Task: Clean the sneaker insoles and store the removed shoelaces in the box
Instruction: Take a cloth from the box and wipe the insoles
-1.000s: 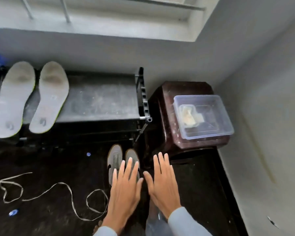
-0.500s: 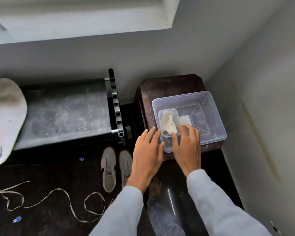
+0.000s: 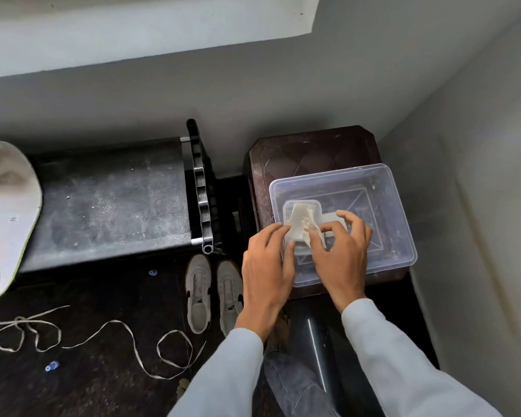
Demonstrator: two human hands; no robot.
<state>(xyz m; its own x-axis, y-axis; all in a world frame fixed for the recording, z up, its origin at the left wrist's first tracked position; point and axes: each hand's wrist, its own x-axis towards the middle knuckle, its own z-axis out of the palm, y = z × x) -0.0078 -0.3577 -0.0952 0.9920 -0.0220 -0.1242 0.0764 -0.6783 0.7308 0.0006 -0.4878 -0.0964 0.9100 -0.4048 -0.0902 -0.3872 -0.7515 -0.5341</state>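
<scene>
Head view. Both hands are at the box [image 3: 399, 224], clear plastic, sitting on a dark brown stool [image 3: 310, 152]. The hands are side by side with thumbs close, not touching each other.

Left hand [image 3: 266, 266]: fingers near straight, tips laid on the box's near-left edge, against a small tub [image 3: 297, 206] seen in the box.

Right hand [image 3: 340, 257]: fingers curled, thumb and forefinger tips at a pale cloth [image 3: 300, 221] in the tub. Cannot tell if they pinch it or only touch it. Cannot tell if the box has a lid on.

2 sneakers [image 3: 197, 293] stand side by side on the dark floor, just left of the left wrist, toes pointing away.

Laces [image 3: 127, 335] lie loose in loops on the floor, left of the left forearm and well apart from the box.

1 insole [image 3: 8, 218] is far left of both hands, on a black rack [image 3: 109, 200], its near end hanging over the rack's edge and grey smudges at its far end. The rack's end post sits between the insole and the stool.

2 small blue bits [image 3: 52, 367] are on the floor, 1 near the laces and 1 near the sneakers. Pale sleeves [image 3: 232, 371] cover both forearms.
</scene>
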